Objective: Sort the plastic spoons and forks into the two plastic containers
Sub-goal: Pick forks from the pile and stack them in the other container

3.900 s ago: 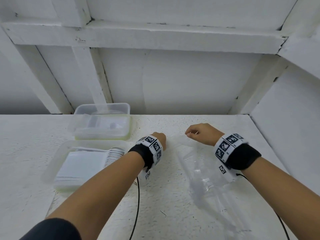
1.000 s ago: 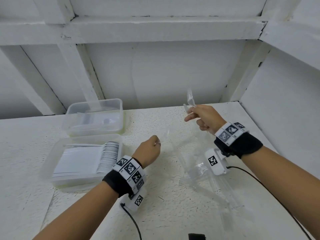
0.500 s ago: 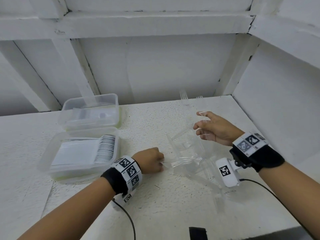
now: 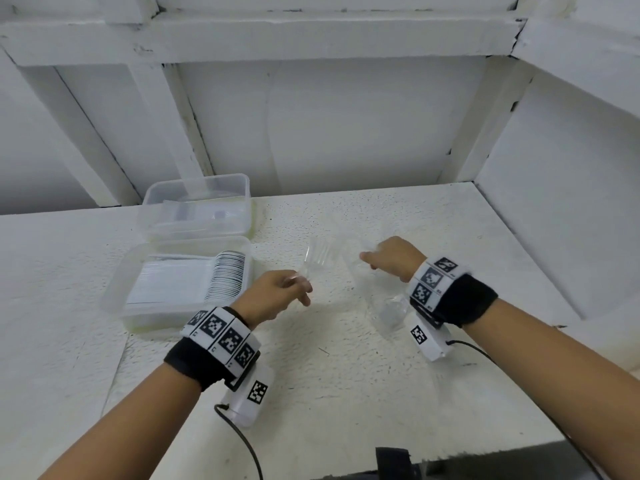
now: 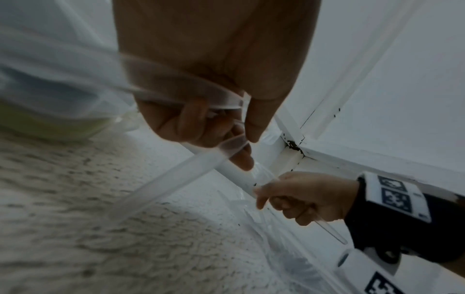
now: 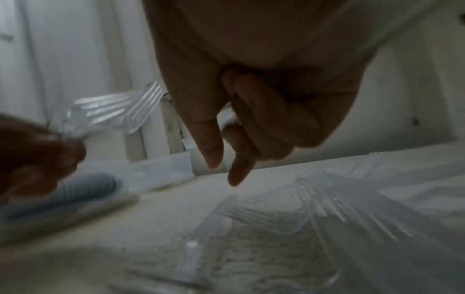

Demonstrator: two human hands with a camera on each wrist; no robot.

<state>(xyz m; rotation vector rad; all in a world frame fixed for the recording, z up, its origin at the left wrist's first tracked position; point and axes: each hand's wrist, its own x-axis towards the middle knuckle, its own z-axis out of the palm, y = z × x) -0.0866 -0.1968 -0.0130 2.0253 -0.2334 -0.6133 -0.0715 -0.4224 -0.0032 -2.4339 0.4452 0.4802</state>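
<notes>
A: Left hand [image 4: 273,295] at centre of the head view, fingers curled around handles of clear forks [image 4: 317,258]; tines fanned toward the top of the frame, above the white table [image 4: 346,393].

B: Confirmed from the left wrist view: several transparent handles pinched between thumb and fingers [image 5: 208,127]. Exact count not possible to tell.

A: Right hand [image 4: 391,258] right of centre, fingers bent, index finger and thumb pointing left. A thin clear handle [image 5: 329,231] coming out under the palm in the left wrist view, so gripping one piece; spoon or fork not clear.

B: Below that hand, loose pile of clear cutlery [image 6: 339,214] lying on the table, lower right of the right wrist view.

A: Two plastic containers at the left of the head view. Nearer container [image 4: 117,299] holding a tight row of white spoons [image 4: 225,278]. Farther container [image 4: 197,188] just behind it, touching or almost; contents blurry.
</notes>
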